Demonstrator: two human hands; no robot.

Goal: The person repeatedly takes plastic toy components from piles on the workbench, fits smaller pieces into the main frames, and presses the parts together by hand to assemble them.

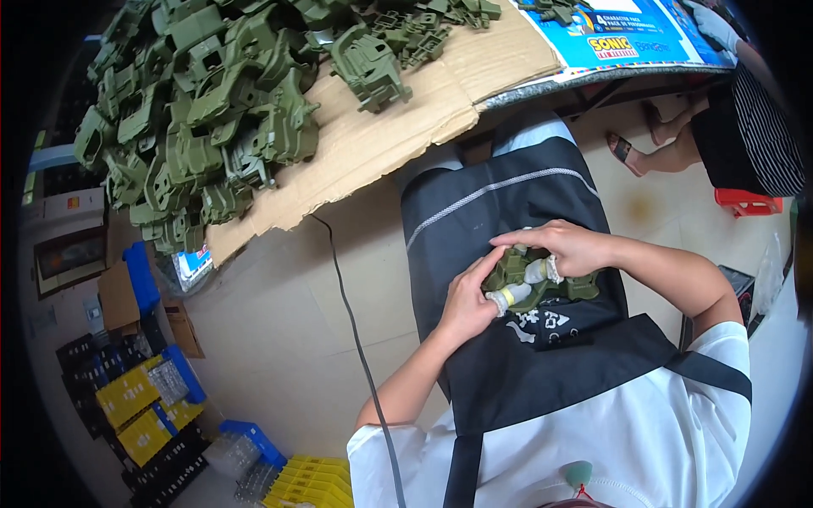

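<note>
Green plastic part [542, 279] on the lap, over the black apron [508, 203], gripped by left hand [467, 303] and right hand [569, 247]. Open floor [279, 313] left; cardboard edge [373, 169] well apart.

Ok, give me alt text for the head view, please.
Both hands, left and right, hold a green plastic part over a black apron on the person's lap. A pile of green parts lies on cardboard on the table.

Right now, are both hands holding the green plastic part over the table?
No, both hands hold the green plastic part over the black apron, away from the table.
</note>
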